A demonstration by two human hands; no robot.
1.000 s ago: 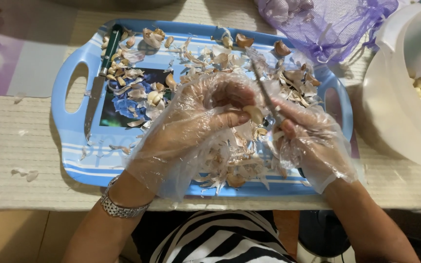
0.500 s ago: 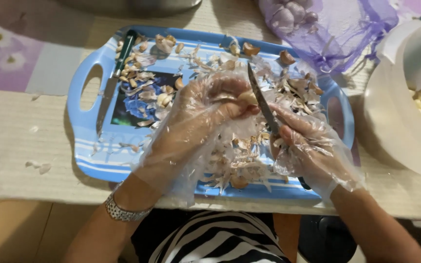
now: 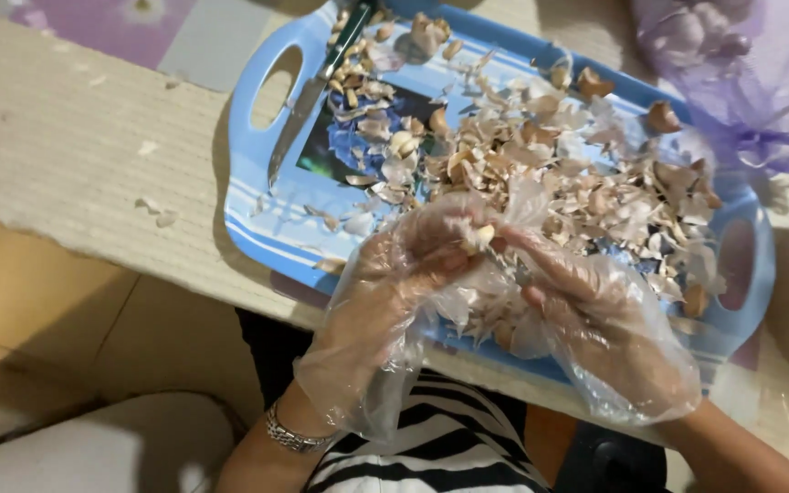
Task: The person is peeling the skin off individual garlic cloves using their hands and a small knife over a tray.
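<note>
Both my hands wear loose clear plastic gloves and meet over the near edge of a blue tray (image 3: 257, 210). My left hand (image 3: 394, 283) pinches a pale garlic clove (image 3: 482, 237) at its fingertips. My right hand (image 3: 595, 319) is closed just right of the clove, its fingers touching it. A short dark bit of a small knife (image 3: 520, 271) shows between the two hands; the rest of it is hidden. Dry garlic skins (image 3: 586, 173) cover most of the tray.
A second knife (image 3: 308, 100) lies along the tray's left side, blade toward me. A purple mesh bag (image 3: 741, 64) sits at the back right. The table edge (image 3: 139, 246) runs just under my wrists, with tiled floor and a white seat (image 3: 84, 447) below.
My hands have drawn together toward the tray's near edge. The knife blade that stood up in my right hand is now mostly hidden between them. The view has shifted left and closer.
</note>
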